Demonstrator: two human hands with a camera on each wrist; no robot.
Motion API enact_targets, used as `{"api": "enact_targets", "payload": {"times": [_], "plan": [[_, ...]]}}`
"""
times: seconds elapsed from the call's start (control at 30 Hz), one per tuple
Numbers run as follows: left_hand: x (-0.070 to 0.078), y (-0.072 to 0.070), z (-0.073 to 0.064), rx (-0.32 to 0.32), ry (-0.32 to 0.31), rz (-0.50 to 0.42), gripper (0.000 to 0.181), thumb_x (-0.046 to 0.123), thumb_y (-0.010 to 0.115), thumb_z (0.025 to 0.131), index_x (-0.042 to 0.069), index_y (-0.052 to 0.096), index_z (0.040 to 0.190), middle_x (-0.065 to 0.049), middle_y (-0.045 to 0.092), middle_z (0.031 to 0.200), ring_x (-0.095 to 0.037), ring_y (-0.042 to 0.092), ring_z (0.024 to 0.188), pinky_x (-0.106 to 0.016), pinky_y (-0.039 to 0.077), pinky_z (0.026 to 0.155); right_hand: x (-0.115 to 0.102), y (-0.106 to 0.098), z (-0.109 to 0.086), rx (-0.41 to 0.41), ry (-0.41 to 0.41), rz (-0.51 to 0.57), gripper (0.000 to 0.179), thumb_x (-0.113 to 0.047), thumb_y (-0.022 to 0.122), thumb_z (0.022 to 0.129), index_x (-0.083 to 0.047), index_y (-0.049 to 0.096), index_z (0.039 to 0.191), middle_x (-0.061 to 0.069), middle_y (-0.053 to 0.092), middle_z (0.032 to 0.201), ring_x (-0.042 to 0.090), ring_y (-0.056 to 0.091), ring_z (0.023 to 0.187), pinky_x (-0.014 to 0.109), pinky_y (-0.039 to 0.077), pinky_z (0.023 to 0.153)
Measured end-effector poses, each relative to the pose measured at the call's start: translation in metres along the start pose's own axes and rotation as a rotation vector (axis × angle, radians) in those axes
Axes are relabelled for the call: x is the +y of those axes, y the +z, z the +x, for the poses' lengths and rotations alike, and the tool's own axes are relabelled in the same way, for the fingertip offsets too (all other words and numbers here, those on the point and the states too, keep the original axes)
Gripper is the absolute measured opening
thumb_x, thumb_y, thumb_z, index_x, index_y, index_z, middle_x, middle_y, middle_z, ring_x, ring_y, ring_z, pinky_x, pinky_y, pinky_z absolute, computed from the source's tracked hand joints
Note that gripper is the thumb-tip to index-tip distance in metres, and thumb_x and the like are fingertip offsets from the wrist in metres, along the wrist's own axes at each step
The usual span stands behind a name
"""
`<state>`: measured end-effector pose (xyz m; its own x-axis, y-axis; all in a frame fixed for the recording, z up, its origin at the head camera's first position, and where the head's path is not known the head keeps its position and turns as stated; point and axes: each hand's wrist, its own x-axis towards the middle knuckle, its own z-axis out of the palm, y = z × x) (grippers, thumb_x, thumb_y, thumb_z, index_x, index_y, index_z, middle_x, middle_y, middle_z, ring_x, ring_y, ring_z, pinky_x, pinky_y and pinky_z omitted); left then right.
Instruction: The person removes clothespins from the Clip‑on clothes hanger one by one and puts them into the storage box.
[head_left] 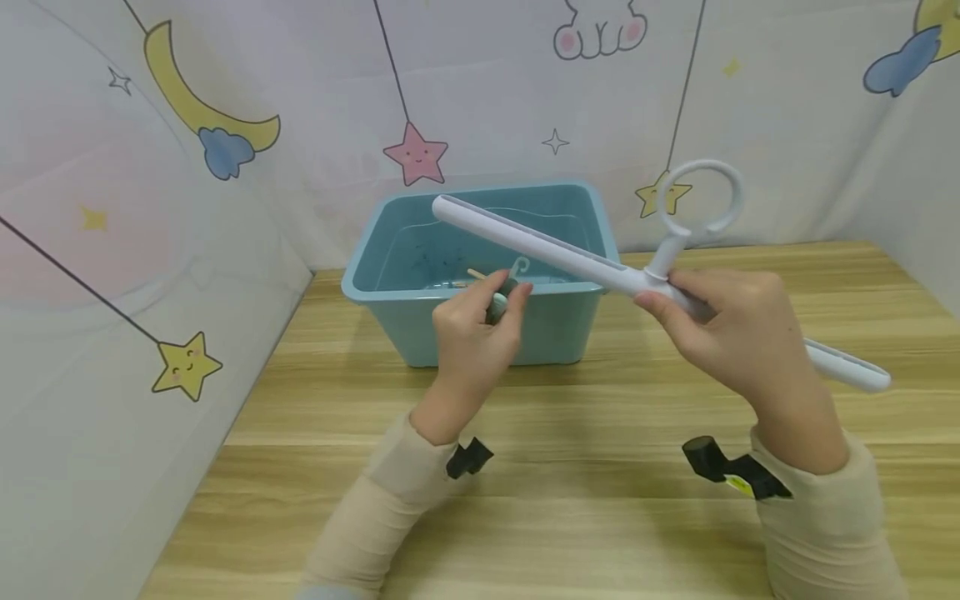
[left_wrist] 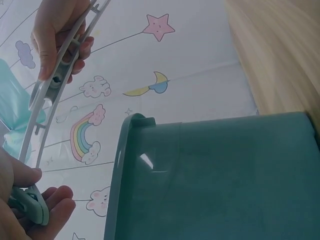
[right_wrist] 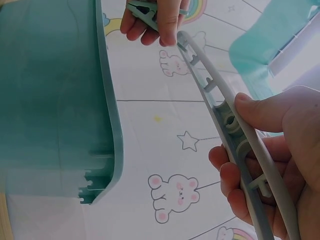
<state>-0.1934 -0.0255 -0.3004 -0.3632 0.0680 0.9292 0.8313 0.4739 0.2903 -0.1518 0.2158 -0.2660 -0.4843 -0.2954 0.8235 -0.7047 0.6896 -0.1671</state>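
Observation:
My right hand (head_left: 731,329) grips a long white hanger bar (head_left: 532,242) near its middle, where a ring-shaped hook (head_left: 663,200) stands up. The bar tilts, its left end higher and over the bin. From below, the right wrist view shows the bar's slotted underside (right_wrist: 231,122) with small crossbars. A pale green clip (left_wrist: 37,206) is pinched in my left hand (head_left: 476,337), in front of the bin's near rim. A small light hook (head_left: 519,267) shows above those fingers. The bar's far end lies close to the left fingers in the wrist views; contact cannot be told.
A blue-green plastic bin (head_left: 555,329) stands at the back of the wood-grain table (head_left: 570,467). Small items lie inside it, mostly hidden behind its rim and my left hand. A white patterned cloth (head_left: 495,92) hangs behind and along the left side.

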Motion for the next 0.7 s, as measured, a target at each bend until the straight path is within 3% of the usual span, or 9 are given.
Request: {"api": "enact_targets", "payload": {"times": [0.3,0.43,0.7], "plan": [[-0.014,-0.010,0.005,0.005,-0.093,-0.025,0.014,0.002,0.072,0.085,-0.011,0.070,0.088,-0.012,0.058,0.055,-0.012,0.040,0.040,-0.023,0.033,0.043,0.000,0.001,0.001,0.068,0.009,0.018,0.060,-0.054,0.054,0.093,-0.001,0.066,0.067,-0.003,0.046,0.050,0.004,0.032,0.047,0.015,0.024,0.044],[-0.023,-0.013,0.005,0.006,-0.137,-0.037,0.013,0.002,0.072,0.084,-0.011,0.071,0.087,-0.012,0.059,0.055,-0.012,0.040,0.040,-0.022,0.032,0.043,0.000,-0.001,0.001,0.052,0.012,0.003,0.062,-0.054,0.052,0.094,-0.001,0.067,0.067,-0.003,0.046,0.050,0.004,0.032,0.047,0.015,0.024,0.044],[-0.036,-0.020,0.015,-0.017,-0.265,-0.070,0.015,0.005,0.071,0.087,-0.010,0.072,0.089,-0.013,0.066,0.060,-0.011,0.046,0.040,-0.018,0.030,0.042,0.000,0.000,0.000,0.092,0.022,-0.001,0.060,-0.055,0.055,0.093,-0.004,0.064,0.063,-0.005,0.042,0.049,0.002,0.029,0.047,0.016,0.021,0.044]]}}
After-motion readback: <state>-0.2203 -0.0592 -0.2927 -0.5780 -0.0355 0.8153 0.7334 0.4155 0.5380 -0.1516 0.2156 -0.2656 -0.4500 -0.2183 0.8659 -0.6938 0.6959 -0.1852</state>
